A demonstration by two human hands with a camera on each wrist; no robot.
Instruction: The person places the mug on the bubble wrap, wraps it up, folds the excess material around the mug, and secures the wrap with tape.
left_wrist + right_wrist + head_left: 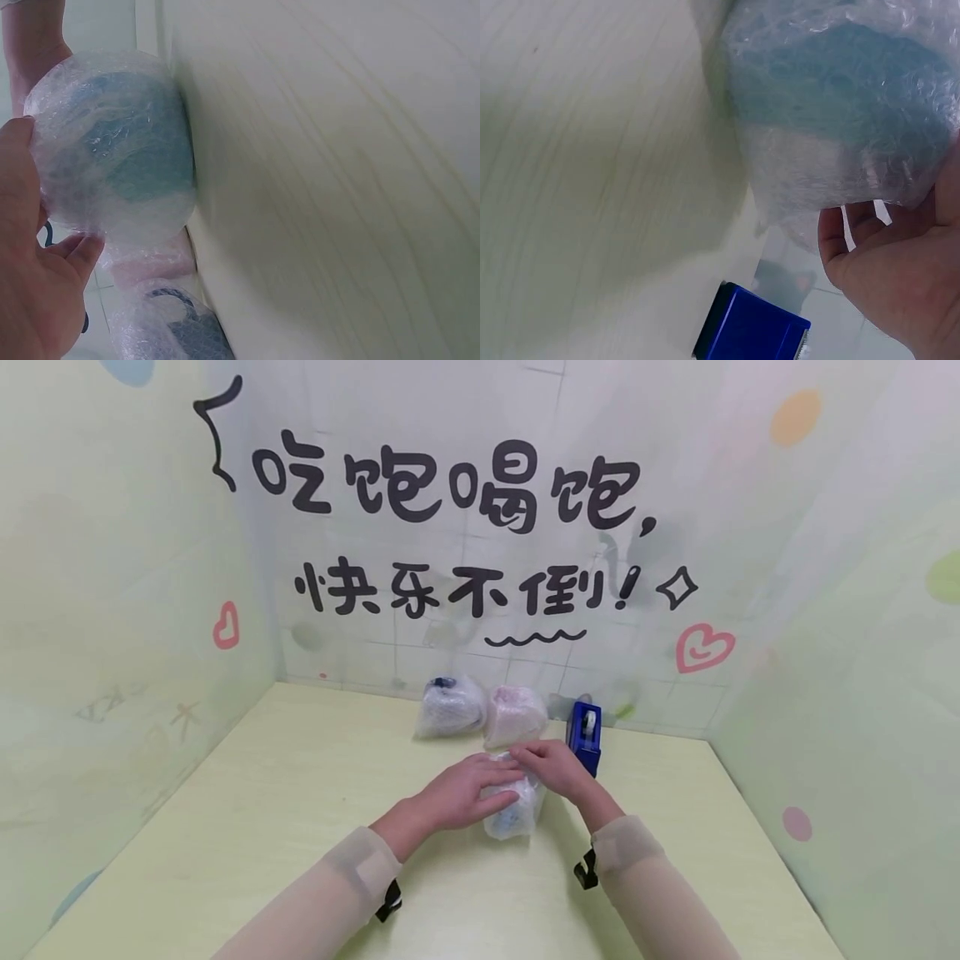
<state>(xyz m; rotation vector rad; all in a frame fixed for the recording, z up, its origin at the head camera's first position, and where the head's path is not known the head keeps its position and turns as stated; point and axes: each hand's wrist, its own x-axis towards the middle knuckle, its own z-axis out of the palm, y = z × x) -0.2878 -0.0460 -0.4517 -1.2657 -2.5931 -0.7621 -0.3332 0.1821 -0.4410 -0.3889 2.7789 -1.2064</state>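
Observation:
A bubble-wrapped bundle stands on the table between both hands. Through the layers a blue-green shape shows, its kind blurred by the wrap. My left hand holds the bundle from the left, its thumb nearer me and its fingers across the top. At the far end my right hand grips the wrap with bent fingers. The right thumb's contact is hidden. Just behind sits a pinkish wrapped bundle.
Another wrapped bundle, with something dark inside, stands at the back left. A blue tape dispenser is to the right, beyond my right hand. The pale table meets printed walls at the back and both sides.

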